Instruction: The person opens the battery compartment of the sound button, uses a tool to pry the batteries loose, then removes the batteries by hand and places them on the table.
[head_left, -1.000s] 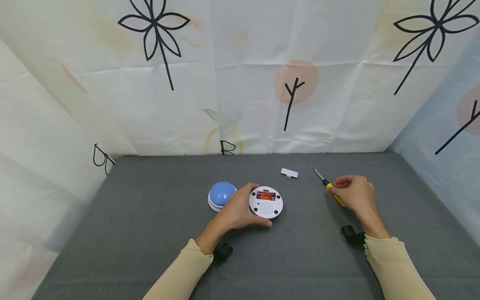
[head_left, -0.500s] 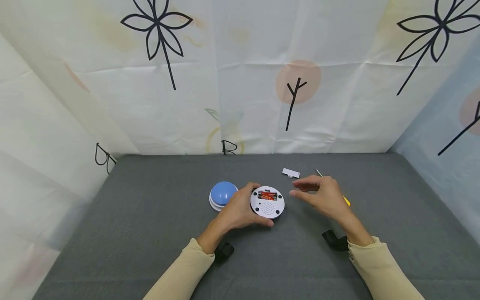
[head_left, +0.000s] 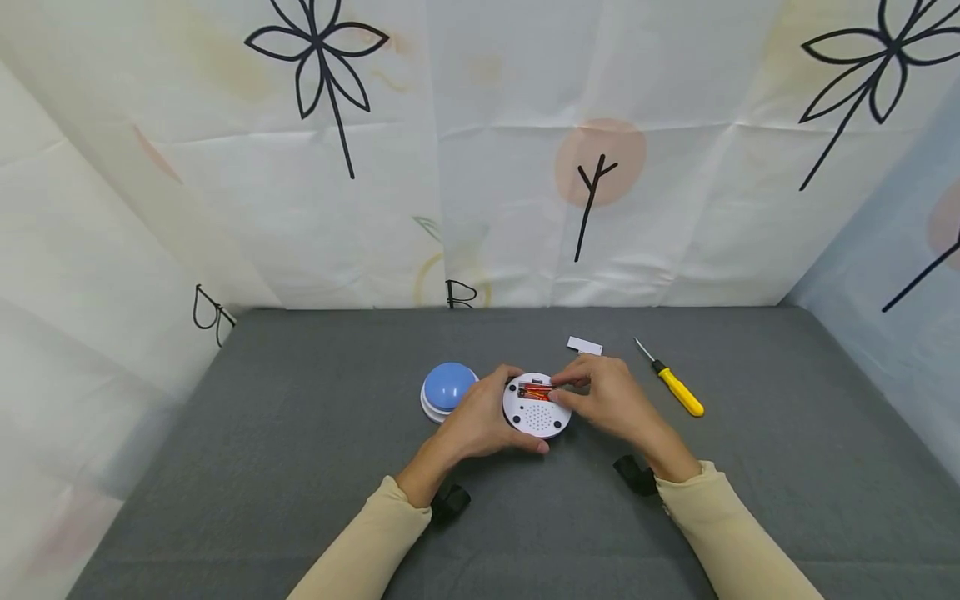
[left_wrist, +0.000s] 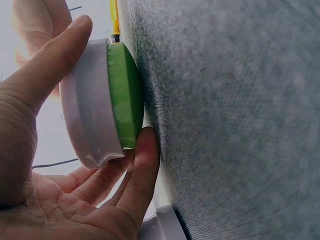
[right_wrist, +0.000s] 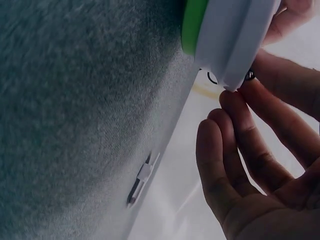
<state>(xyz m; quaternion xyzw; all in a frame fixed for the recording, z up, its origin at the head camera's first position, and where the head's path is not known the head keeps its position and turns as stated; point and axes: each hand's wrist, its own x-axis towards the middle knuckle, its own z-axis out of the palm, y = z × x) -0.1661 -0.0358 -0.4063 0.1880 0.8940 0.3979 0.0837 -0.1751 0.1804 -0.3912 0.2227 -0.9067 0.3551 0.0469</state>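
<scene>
My left hand (head_left: 474,421) grips a round white push-button buzzer (head_left: 537,422), holding it tilted with its underside up. Speaker holes, dark feet and a bay with red batteries (head_left: 535,391) show on that underside. Its green dome (left_wrist: 125,95) faces down toward the cloth in the left wrist view. At the right end of the bay, my right hand (head_left: 617,404) pinches a battery between thumb and forefinger. A shiny battery end (right_wrist: 249,75) peeks out between those fingers in the right wrist view; the rest of it is hidden there.
A second buzzer with a blue dome (head_left: 448,386) stands just left of my left hand. Beyond the right hand lies a small white battery cover (head_left: 584,344). A yellow screwdriver (head_left: 681,392) rests to the right on the grey cloth (head_left: 315,433).
My right hand has let go of the screwdriver, leaving it on the cloth, and moved left to the battery bay, where it now pinches a battery. The left hand keeps its grip on the buzzer.
</scene>
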